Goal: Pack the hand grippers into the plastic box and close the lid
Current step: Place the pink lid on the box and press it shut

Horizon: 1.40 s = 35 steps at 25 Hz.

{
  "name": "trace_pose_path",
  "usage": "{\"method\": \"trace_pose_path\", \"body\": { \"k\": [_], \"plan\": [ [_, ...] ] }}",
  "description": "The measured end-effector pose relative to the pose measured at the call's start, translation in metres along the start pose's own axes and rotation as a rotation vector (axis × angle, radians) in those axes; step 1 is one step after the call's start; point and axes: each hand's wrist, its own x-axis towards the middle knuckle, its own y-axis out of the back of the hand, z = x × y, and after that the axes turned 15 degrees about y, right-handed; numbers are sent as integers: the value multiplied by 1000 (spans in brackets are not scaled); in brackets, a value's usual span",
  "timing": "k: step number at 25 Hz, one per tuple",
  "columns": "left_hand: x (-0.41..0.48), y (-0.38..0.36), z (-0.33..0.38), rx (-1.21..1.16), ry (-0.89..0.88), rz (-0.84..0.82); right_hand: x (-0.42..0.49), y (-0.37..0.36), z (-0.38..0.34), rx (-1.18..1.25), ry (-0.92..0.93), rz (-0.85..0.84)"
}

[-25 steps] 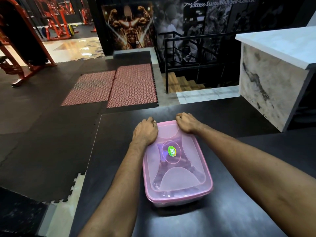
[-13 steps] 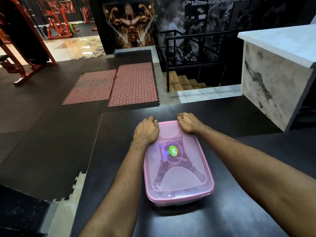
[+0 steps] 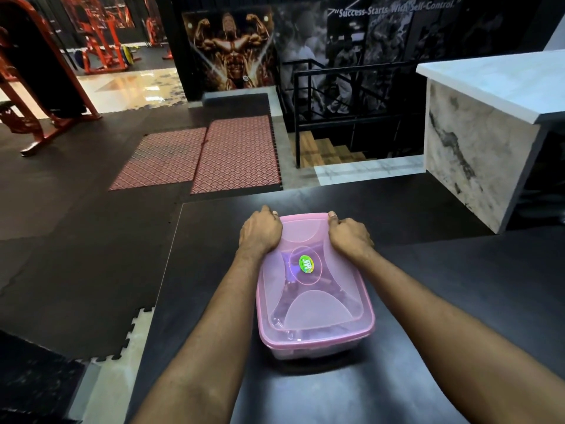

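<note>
Right hand has slid from the far edge to the far-right corner of the lid; left hand holds the far-left. Both grips curled, pressing the rim. Plastic box sits mid-surface, long axis running toward the person, near edge unpressed; hand grippers inside.

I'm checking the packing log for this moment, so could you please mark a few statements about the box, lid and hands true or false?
1. The pink lid lies on the plastic box. True.
2. Both hands press the lid's near end. False: the left hand and right hand are at its far corners.
3. Hand grippers show through the lid. True.
4. A green sticker sits at a lid corner. False: it is near the centre.
5. The box rests on a dark table. True.
</note>
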Motion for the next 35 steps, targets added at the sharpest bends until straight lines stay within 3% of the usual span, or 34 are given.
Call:
{"method": "trace_pose_path", "body": {
  "k": [6,11,16,22,24,28,35],
  "plan": [
    [-36,19,0,-193,73,179,0,8,-8,116,16,79],
    [-75,11,-29,-212,337,52,-16,11,5,96,-61,-54],
    [-77,1,-37,-349,327,33,-23,6,11,151,-12,-65],
    [-64,19,-21,-391,333,82,-13,17,-9,235,8,15],
    [-69,22,-22,-327,344,45,-15,23,-8,248,-34,-31],
    [-102,5,-35,-221,388,86,-38,8,13,10,-58,-84],
    [-92,7,-27,-317,378,81,-39,6,4,67,-55,10]
  ]
}}
